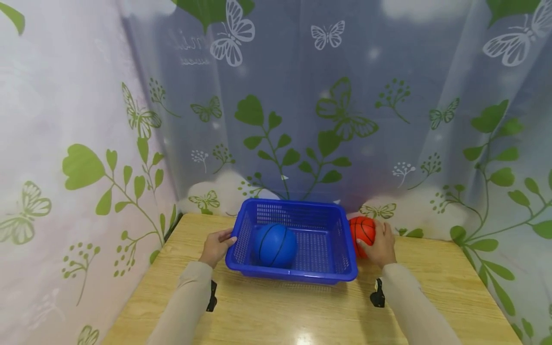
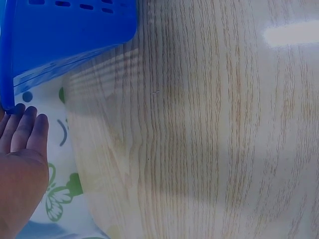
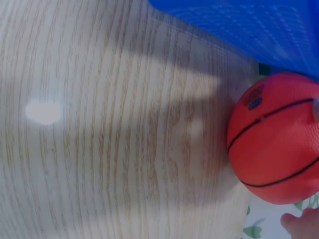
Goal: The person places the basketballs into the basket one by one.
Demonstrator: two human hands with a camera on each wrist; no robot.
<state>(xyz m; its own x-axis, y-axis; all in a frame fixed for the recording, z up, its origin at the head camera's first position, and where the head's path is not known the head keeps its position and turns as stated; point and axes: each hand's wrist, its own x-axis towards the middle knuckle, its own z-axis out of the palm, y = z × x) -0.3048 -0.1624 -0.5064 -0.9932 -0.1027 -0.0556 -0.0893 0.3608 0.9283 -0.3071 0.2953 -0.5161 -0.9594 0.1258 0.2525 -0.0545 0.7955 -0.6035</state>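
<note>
A blue plastic basket (image 1: pixel 289 274) with slotted walls sits on the table, and a blue ball (image 1: pixel 276 245) with black lines lies in its left half. My left hand (image 1: pixel 215 247) holds the basket's left rim, thumb over the top and fingers at the outer side. In the left wrist view those fingers (image 2: pixel 36 132) reach up to the rim's edge. Just outside the basket's right wall is a red ball (image 1: pixel 361 232) lined like a basketball. My right hand (image 1: pixel 381 245) grips it from the right, the thumb at its front. Most of that hand is outside the right wrist view.
The wooden table (image 1: pixel 267 316) carries the basket near its back edge. Behind it hangs a grey-blue curtain (image 1: pixel 297 72) printed with butterflies and leaves. A paler curtain (image 1: pixel 77 120) borders the left side. Dark wrist straps (image 1: pixel 377 293) show at both sleeves.
</note>
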